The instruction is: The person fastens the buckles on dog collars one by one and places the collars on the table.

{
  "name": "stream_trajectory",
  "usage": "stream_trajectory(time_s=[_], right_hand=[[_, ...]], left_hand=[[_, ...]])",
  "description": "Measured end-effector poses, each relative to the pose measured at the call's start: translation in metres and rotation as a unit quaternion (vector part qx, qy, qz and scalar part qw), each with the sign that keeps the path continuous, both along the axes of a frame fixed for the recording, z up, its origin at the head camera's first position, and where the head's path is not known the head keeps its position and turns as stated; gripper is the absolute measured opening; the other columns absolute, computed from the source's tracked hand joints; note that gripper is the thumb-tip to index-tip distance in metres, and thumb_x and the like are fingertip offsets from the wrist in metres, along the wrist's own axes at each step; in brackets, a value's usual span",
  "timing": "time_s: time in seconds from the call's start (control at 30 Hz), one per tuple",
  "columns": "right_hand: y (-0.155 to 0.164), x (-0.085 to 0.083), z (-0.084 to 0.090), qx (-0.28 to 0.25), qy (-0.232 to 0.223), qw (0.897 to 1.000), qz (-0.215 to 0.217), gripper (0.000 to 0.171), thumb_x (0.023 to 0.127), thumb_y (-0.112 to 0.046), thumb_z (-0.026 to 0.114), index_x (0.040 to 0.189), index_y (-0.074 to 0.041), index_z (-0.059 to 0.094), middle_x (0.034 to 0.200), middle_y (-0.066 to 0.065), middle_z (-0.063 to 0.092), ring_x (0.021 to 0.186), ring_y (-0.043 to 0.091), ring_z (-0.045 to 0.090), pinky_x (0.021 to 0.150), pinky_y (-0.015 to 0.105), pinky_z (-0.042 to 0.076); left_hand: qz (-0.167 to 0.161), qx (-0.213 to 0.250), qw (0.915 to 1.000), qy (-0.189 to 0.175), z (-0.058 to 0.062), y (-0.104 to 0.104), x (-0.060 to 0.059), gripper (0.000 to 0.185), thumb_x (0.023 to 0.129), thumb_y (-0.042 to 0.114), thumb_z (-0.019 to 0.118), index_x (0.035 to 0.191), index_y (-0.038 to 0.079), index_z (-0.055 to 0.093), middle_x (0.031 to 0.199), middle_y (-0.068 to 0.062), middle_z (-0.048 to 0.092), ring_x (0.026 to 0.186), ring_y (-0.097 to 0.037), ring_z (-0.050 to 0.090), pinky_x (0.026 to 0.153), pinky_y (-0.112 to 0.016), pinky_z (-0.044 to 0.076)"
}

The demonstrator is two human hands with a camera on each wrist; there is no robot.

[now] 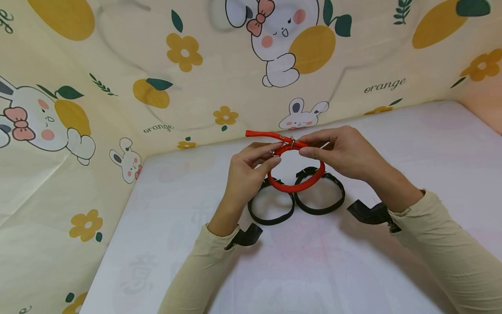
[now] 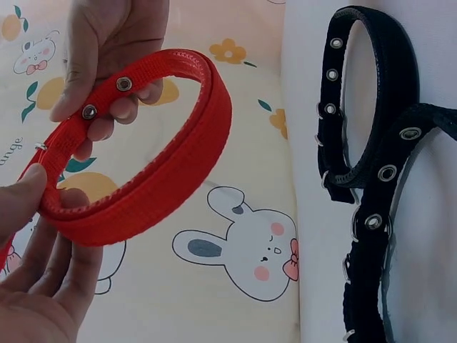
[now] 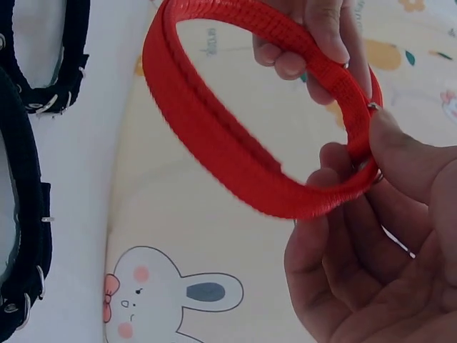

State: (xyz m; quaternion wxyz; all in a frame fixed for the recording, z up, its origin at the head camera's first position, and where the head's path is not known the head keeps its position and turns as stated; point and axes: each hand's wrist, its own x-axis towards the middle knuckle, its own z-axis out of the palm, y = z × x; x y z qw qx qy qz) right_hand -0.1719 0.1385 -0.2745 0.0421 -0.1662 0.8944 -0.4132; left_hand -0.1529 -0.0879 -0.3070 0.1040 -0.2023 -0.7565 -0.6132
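A red collar [image 1: 296,188] with metal eyelets and a buckle is held up as a loop above the table, its free strap end pointing left in the head view. My left hand [image 1: 248,168] pinches the loop's left side near the buckle between thumb and fingers. On the other side, my right hand [image 1: 340,152] pinches the strap by the eyelets, seen from close up in the left wrist view as a red band [image 2: 178,179]. Below the hands lie two black collars, the left one [image 1: 270,221] and the right one [image 1: 319,212], each forming a ring.
The white table [image 1: 172,244] meets a yellow cloth [image 1: 117,56] printed with rabbits and oranges at its back and left edges. Black straps [image 1: 248,235] sit at both wrists.
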Motion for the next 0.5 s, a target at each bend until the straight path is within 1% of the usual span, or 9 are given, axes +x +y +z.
stream_trajectory(time_s=[0.1,0.23,0.3,0.4,0.5], right_hand=[[0.0012,-0.0015,0.0000,-0.005,0.000,1.000,0.016,0.033,0.090,-0.033,0.075,0.120,-0.019,0.073,0.106,0.006,0.075,0.085,0.019,0.070,0.072,0.031,0.053],[0.0030,-0.0027,0.0003,-0.005,0.004,1.000,0.028,0.035,0.090,-0.027,0.075,0.123,-0.018,0.071,0.103,0.006,0.075,0.082,0.018,0.072,0.073,0.030,0.053],[0.0037,-0.0030,0.0002,-0.002,0.007,1.000,0.029,0.037,0.090,-0.026,0.075,0.125,-0.017,0.070,0.103,0.007,0.074,0.083,0.018,0.073,0.073,0.030,0.053],[0.0039,-0.0029,-0.0003,-0.001,0.009,1.000,0.025,0.037,0.090,-0.025,0.076,0.126,-0.018,0.070,0.104,0.007,0.074,0.085,0.020,0.073,0.074,0.030,0.053],[0.0034,-0.0027,-0.0011,-0.004,0.010,1.000,0.023,0.038,0.090,-0.027,0.076,0.126,-0.019,0.070,0.105,0.007,0.074,0.087,0.023,0.073,0.074,0.031,0.054]], left_hand=[[0.007,0.001,0.9999,0.008,0.0006,0.0001,0.0001,0.028,0.087,-0.003,0.072,0.116,-0.001,0.073,0.107,-0.018,0.070,0.090,-0.016,0.065,0.081,-0.023,0.056],[0.022,0.002,0.9995,0.022,0.0006,-0.0003,-0.0002,0.027,0.087,-0.005,0.071,0.114,-0.003,0.073,0.106,-0.020,0.071,0.088,-0.021,0.066,0.082,-0.026,0.057],[0.030,-0.001,0.9993,0.022,0.0007,-0.0005,-0.0003,0.027,0.087,-0.005,0.071,0.113,-0.003,0.073,0.106,-0.021,0.071,0.088,-0.024,0.067,0.083,-0.028,0.058],[0.037,-0.005,0.9993,0.008,0.0011,-0.0004,-0.0006,0.028,0.087,-0.004,0.071,0.115,-0.002,0.072,0.110,-0.019,0.072,0.090,-0.026,0.068,0.087,-0.030,0.058],[0.042,-0.008,0.9989,-0.021,0.0008,-0.0003,-0.0015,0.030,0.088,-0.002,0.072,0.118,-0.001,0.070,0.113,-0.017,0.072,0.093,-0.025,0.069,0.087,-0.028,0.058]])
